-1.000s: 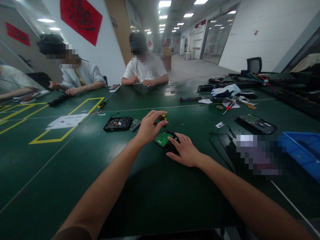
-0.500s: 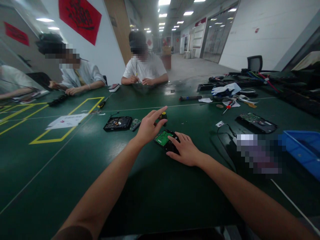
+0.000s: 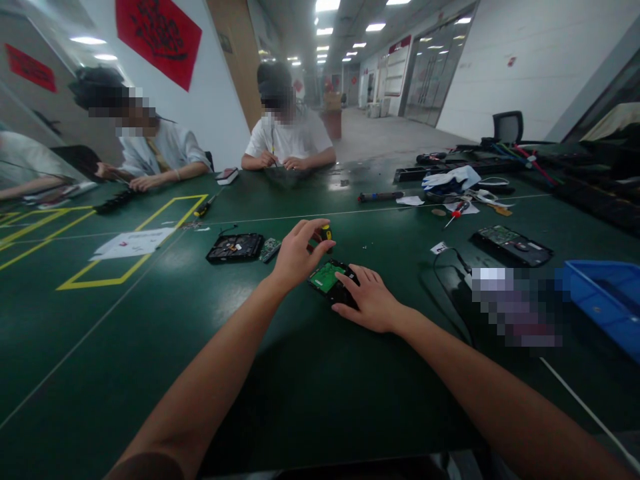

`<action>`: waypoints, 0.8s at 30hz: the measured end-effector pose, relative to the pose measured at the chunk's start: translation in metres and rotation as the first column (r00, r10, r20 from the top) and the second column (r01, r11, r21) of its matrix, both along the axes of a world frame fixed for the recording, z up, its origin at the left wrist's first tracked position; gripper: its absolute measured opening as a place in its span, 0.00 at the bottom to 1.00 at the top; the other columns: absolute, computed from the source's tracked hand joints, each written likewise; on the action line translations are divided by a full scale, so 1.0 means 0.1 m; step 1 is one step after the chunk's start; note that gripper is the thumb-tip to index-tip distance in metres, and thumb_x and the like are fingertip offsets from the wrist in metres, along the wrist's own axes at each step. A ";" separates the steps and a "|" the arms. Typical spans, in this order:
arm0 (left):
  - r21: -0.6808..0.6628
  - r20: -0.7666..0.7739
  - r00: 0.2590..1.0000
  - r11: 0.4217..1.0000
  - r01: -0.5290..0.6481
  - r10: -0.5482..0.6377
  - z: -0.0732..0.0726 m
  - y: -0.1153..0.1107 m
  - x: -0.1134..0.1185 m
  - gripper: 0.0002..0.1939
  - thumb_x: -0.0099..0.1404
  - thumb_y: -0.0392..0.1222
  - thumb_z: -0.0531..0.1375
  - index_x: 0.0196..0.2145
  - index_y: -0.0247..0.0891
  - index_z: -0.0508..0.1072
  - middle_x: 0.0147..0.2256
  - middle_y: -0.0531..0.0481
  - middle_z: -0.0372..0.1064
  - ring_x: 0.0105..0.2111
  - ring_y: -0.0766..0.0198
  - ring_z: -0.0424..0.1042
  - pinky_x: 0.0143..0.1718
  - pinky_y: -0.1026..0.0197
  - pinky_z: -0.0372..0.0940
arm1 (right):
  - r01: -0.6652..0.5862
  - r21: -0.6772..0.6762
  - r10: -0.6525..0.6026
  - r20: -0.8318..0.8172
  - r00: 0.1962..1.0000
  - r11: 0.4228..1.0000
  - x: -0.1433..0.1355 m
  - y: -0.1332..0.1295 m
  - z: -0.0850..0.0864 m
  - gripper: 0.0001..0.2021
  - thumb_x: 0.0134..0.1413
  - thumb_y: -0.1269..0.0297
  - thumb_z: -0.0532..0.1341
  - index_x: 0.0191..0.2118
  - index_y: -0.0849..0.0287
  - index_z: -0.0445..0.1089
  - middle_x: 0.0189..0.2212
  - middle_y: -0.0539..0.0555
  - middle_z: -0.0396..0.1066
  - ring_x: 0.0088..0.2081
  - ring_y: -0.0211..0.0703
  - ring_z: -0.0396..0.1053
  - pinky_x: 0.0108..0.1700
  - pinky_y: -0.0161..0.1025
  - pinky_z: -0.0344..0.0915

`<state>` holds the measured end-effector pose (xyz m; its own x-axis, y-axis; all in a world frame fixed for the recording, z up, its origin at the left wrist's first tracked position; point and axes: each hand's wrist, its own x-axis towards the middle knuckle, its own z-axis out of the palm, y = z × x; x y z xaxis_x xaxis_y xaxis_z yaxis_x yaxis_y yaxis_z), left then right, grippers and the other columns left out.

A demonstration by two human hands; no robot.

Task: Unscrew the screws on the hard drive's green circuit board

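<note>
A hard drive with a green circuit board [image 3: 326,276] lies on the dark green table in front of me. My right hand [image 3: 371,297] rests on its right side, fingers spread over the black casing. Above the drive's far left edge, my left hand [image 3: 301,252] has its fingers curled round a yellow and black screwdriver handle [image 3: 327,233]. The tool's shaft is too dark to make out. To the left lie another black drive [image 3: 235,247] and a small loose circuit board [image 3: 271,249].
A third drive [image 3: 513,245], a blue tray [image 3: 605,300] and a black cable [image 3: 450,320] lie to the right. Farther back are a red screwdriver [image 3: 459,211], gloves [image 3: 451,179] and a dark cylindrical tool [image 3: 381,197]. Several people sit across the table.
My left fingers have curled in around the yellow and black handle, which now shows more of its yellow top. My right hand has stayed on the drive.
</note>
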<state>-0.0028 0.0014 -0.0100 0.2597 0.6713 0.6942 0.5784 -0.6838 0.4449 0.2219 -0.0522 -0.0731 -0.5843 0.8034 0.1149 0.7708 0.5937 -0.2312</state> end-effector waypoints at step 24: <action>-0.062 -0.017 0.991 0.990 0.130 -0.131 -0.01 0.04 -0.03 0.24 0.73 0.31 0.56 0.64 0.45 0.65 0.58 0.44 0.71 0.53 0.58 0.75 0.47 0.56 0.76 | 0.032 0.000 -0.032 -0.066 0.997 0.999 -0.02 0.01 0.01 0.42 0.65 0.30 0.49 0.72 0.56 0.55 0.69 0.68 0.54 0.68 0.68 0.53 0.67 0.63 0.50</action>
<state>-0.0056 0.0052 -0.0112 0.3623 0.6715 0.6464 0.4955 -0.7262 0.4765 0.2202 -0.0511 -0.0722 -0.5497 0.8212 0.1534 0.7723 0.5695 -0.2813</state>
